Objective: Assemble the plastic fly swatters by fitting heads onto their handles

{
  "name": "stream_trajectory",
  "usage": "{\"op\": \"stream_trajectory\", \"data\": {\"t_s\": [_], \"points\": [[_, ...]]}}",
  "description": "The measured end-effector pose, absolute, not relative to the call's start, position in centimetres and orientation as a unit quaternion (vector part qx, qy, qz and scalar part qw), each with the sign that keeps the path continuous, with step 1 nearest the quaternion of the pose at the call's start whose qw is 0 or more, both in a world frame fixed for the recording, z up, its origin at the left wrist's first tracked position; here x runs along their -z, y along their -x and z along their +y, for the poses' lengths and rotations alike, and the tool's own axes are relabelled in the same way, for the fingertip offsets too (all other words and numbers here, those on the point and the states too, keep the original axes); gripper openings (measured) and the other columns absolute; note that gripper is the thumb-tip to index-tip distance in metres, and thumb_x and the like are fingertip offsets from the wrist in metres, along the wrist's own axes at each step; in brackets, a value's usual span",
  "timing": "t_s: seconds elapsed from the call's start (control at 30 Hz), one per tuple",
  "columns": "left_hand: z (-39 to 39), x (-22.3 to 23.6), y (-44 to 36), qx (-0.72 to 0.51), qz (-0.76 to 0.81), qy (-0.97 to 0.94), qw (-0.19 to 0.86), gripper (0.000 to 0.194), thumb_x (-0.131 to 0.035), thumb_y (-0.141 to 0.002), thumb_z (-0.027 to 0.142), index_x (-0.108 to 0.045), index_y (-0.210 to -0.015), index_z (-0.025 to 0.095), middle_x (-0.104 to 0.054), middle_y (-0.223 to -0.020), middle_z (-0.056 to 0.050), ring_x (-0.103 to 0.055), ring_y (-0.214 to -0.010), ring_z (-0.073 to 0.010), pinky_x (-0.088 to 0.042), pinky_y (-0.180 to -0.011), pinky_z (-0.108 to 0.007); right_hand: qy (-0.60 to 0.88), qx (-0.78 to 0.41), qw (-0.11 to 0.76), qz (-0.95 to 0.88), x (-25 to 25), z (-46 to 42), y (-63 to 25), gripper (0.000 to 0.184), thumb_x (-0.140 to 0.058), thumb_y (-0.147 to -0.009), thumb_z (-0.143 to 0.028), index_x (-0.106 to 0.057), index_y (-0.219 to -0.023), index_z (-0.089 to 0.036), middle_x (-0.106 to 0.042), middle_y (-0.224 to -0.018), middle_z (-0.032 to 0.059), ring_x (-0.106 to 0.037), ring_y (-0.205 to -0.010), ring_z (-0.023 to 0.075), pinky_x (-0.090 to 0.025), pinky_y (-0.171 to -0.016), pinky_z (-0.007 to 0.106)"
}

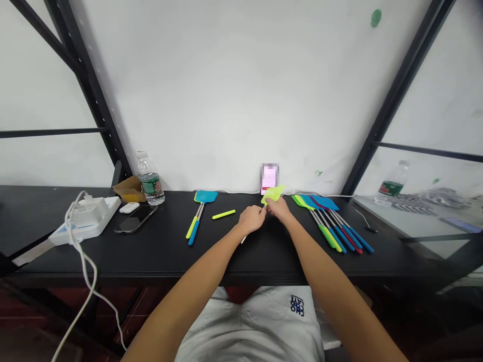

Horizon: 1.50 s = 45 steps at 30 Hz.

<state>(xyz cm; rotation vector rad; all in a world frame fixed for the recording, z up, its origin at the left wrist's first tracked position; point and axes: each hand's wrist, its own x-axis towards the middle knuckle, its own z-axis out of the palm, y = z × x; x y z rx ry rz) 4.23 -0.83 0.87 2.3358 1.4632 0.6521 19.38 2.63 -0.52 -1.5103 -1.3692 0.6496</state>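
Both hands meet at a yellow-green fly swatter head (272,193) above the middle of the black table. My right hand (279,209) pinches the lower part of this head. My left hand (252,219) is closed around a thin pale rod (243,240), whose free end sticks out below the fist. Where rod and head meet, the fingers hide the joint. To the left of my hands lies a loose yellow-green handle grip (224,214). Farther left, two swatters with a blue head (207,196) on top lie overlapped. On the right, several swatters (332,223) in green, blue and red are fanned out.
A phone (269,177) leans on the wall behind my hands. At the left stand a water bottle (151,181), a cardboard box (130,188) and a white power strip (92,221) with cables; a dark phone (136,218) and white case (129,207) lie nearby. Metal posts flank the table.
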Motion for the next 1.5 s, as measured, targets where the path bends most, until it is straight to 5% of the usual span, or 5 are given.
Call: {"op": "stream_trajectory", "data": {"t_s": [1.5], "points": [[-0.92,-0.77,-4.31,-0.219,0.511,-0.819,0.144,0.056,-0.029,-0.098,0.05,-0.073,-0.082,0.019,-0.074,-0.09,-0.012,-0.067,-0.086,-0.0246,-0.043,-0.067,-0.028,0.627,-0.275,0.49,-0.54,0.41,2.65,-19.65,0.017,-0.053,-0.076,-0.027,-0.057,-0.063,-0.018,-0.052,-0.048,0.001,-0.048,-0.046,0.013,-0.04,-0.046,0.023]]}}
